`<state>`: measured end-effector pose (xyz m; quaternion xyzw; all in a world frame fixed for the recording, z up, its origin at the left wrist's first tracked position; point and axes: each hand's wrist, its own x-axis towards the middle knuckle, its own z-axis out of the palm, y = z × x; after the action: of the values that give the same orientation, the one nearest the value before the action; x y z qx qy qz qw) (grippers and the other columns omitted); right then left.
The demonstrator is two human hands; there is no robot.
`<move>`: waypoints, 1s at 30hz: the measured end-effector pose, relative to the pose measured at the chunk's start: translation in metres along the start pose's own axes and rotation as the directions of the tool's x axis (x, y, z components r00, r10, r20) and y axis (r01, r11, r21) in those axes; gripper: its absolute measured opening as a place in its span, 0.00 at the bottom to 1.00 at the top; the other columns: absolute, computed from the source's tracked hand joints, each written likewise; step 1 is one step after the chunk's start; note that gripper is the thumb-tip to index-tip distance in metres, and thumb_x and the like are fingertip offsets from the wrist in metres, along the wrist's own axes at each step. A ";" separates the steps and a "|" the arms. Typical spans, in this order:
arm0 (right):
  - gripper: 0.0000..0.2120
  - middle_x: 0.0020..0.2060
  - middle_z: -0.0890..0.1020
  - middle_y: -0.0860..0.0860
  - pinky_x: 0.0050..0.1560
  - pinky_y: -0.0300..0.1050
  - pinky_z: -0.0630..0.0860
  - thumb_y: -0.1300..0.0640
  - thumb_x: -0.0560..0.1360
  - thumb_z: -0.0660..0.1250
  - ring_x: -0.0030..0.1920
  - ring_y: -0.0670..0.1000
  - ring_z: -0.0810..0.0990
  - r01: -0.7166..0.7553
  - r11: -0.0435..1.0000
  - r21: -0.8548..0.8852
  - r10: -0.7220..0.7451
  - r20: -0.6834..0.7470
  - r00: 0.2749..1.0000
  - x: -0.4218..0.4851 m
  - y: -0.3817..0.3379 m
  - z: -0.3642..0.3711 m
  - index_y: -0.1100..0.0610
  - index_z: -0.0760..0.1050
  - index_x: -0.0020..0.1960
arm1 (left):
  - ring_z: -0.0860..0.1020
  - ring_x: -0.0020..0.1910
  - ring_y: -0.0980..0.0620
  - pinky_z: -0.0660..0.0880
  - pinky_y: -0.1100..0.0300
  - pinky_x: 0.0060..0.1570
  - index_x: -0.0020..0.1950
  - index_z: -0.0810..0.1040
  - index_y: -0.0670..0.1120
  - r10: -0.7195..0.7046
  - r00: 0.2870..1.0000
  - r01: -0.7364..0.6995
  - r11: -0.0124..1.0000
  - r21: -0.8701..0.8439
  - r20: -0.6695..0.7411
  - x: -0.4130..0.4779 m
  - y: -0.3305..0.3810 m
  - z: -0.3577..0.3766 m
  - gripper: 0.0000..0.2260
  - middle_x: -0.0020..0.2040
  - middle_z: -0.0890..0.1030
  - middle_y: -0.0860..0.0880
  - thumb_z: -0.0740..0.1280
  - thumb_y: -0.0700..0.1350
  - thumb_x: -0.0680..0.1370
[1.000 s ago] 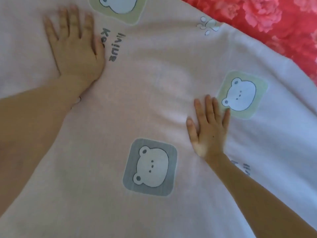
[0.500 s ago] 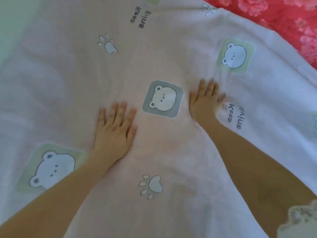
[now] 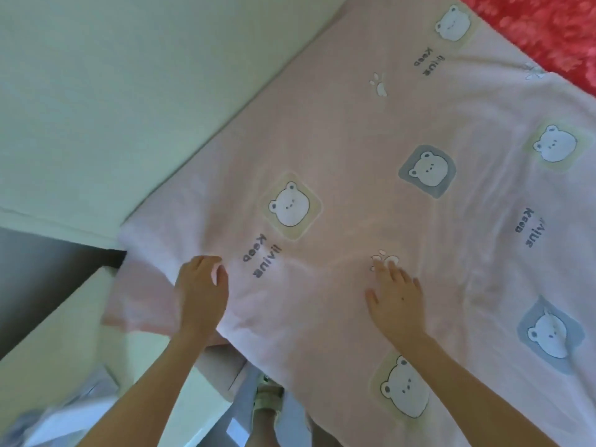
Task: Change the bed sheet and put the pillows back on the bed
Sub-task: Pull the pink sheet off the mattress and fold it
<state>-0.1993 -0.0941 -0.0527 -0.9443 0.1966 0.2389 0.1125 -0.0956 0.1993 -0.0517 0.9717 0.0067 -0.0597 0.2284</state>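
While on 1 sheet (image 3: pixel 338 140), 2 hands (image 3: pixel 201 293) (image 3: pixel 396 303)

The bed sheet (image 3: pixel 354 140) covers part of the blurred red bedding (image 3: pixel 548 30).

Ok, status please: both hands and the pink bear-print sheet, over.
Right hand flat on pink bear-print bed sheet. Left hand at its near corner, fingers bent, grip unclear. Red floral cover exposed at far edge.

wall (image 3: pixel 113 91) left, along sheet (image 3: pixel 354 156) edge | left hand (image 3: pixel 201 295) at sheet's near-left corner | right hand (image 3: pixel 396 304) on sheet, right of left hand | blanket (image 3: pixel 554 30) beyond sheet, far right
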 end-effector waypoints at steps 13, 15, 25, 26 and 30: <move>0.52 0.76 0.44 0.62 0.67 0.64 0.60 0.33 0.67 0.68 0.74 0.69 0.48 0.209 0.912 -0.353 -0.130 0.234 0.964 0.048 -0.203 0.053 0.46 0.39 0.77 | 0.72 0.63 0.40 0.70 0.51 0.57 0.70 0.69 0.44 -0.540 0.841 0.541 0.841 -0.009 0.030 0.068 -0.171 -0.042 0.22 0.66 0.74 0.41 0.65 0.42 0.76; 0.54 0.76 0.44 0.63 0.67 0.64 0.60 0.34 0.66 0.70 0.73 0.70 0.47 0.197 0.903 -0.382 -0.098 0.265 0.959 0.054 -0.205 0.055 0.47 0.39 0.77 | 0.74 0.59 0.41 0.71 0.54 0.52 0.67 0.71 0.46 -0.527 0.840 0.533 0.846 -0.011 0.133 0.078 -0.180 -0.037 0.21 0.60 0.78 0.44 0.65 0.42 0.74; 0.54 0.76 0.43 0.62 0.70 0.60 0.59 0.32 0.67 0.67 0.74 0.68 0.45 0.173 0.862 -0.476 -0.060 0.242 0.968 0.056 -0.201 0.067 0.47 0.35 0.77 | 0.73 0.52 0.52 0.69 0.65 0.45 0.67 0.72 0.46 -0.442 0.757 0.625 0.277 -0.730 0.481 0.107 -0.179 -0.006 0.28 0.59 0.73 0.51 0.62 0.28 0.69; 0.54 0.76 0.43 0.62 0.70 0.60 0.59 0.31 0.67 0.67 0.74 0.68 0.45 0.173 0.856 -0.487 -0.063 0.233 0.970 0.056 -0.201 0.068 0.48 0.35 0.77 | 0.73 0.54 0.52 0.69 0.66 0.43 0.66 0.74 0.49 -0.436 0.768 0.601 0.235 -0.764 0.470 0.105 -0.178 -0.005 0.29 0.63 0.74 0.51 0.62 0.30 0.67; 0.54 0.76 0.44 0.63 0.69 0.59 0.60 0.31 0.68 0.65 0.74 0.69 0.46 0.186 0.839 -0.511 -0.086 0.213 0.973 0.054 -0.201 0.069 0.49 0.34 0.77 | 0.70 0.64 0.51 0.67 0.62 0.53 0.59 0.76 0.59 -0.467 0.761 0.569 0.149 -0.809 0.449 0.110 -0.171 -0.001 0.19 0.68 0.71 0.51 0.66 0.39 0.72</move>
<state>-0.0982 0.0899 -0.1149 -0.9246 0.0446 0.3600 -0.1166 0.0072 0.3514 -0.1398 0.6034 0.3603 -0.1641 0.6922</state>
